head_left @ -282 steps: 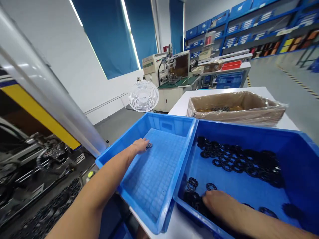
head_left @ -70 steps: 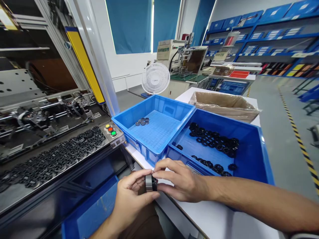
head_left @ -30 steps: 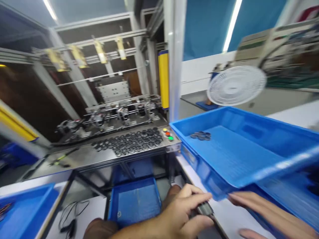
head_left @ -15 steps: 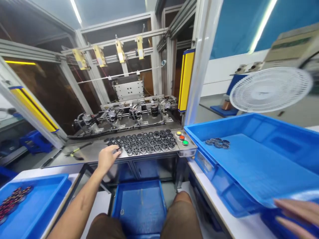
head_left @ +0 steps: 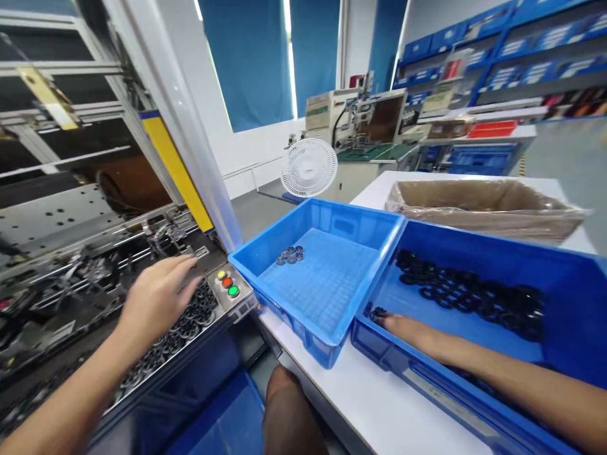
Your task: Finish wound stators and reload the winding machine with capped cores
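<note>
My left hand (head_left: 156, 294) hovers over a row of black ring parts (head_left: 183, 325) on the machine's metal table, fingers stretched toward the button panel (head_left: 226, 283), with nothing seen in it. My right hand (head_left: 403, 325) lies flat inside the right blue bin (head_left: 478, 243), fingertips at a black ring (head_left: 378, 313) in the near left corner. A heap of black rings (head_left: 469, 294) fills that bin's middle. The left blue bin (head_left: 327, 212) holds a small cluster of rings (head_left: 290, 254) near its far left corner.
A plastic-lined cardboard box (head_left: 484, 202) stands behind the bins on the white table (head_left: 360, 398). A white fan (head_left: 308, 167) stands beyond. The yellow light-curtain post (head_left: 175, 167) frames the machine. Another blue bin (head_left: 222, 423) sits low beside my knee (head_left: 284, 411).
The view has swung right, back to the bins. My left hand has shifted along the machine table toward the buttons. My right hand has gone into the right blue bin.
</note>
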`<state>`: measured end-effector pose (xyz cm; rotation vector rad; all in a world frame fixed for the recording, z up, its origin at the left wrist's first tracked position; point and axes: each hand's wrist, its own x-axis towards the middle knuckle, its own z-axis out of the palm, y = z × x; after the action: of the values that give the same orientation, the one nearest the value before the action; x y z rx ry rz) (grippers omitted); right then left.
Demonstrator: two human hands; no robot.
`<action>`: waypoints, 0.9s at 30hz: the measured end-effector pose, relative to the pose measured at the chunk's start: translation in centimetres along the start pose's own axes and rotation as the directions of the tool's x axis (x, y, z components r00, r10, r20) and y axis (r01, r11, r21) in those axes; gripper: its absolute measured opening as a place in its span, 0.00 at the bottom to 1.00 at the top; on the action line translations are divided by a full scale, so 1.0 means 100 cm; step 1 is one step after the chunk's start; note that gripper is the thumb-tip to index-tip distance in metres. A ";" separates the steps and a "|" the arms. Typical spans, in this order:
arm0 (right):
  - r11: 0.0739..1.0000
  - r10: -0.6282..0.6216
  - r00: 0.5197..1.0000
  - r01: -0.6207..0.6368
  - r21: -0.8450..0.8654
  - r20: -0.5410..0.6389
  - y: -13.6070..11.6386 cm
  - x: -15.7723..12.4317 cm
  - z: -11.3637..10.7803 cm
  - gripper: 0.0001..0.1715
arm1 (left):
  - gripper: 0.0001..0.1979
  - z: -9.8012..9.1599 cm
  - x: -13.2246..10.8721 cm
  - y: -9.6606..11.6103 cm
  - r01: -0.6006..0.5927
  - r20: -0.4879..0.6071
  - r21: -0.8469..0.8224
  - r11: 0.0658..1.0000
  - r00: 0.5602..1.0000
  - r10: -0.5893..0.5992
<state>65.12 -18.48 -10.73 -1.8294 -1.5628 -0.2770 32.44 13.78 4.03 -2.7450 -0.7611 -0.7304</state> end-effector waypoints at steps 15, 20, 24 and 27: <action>0.932 0.221 0.819 -0.017 -0.362 0.529 -0.006 0.003 -0.020 0.23 | 0.16 0.219 0.183 0.138 -0.040 0.771 -0.016 0.999 0.635 0.037; 0.913 0.395 0.682 -0.221 -0.342 0.616 -0.014 0.009 -0.024 0.23 | 0.17 0.233 0.177 0.135 0.062 0.771 -0.044 0.997 0.637 -0.005; 0.921 0.381 0.696 -0.227 -0.317 0.609 -0.016 0.011 -0.028 0.23 | 0.16 0.213 0.180 0.146 0.136 0.732 -0.188 0.973 0.680 0.046; 0.919 0.376 0.683 -0.187 -0.347 0.626 -0.018 0.017 -0.035 0.24 | 0.13 0.172 0.184 0.152 0.148 0.634 -0.397 0.906 0.758 0.154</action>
<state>64.84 -19.27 -6.56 -2.5380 -1.7152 0.4295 61.22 14.15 -2.18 -3.4533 -0.7765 0.1528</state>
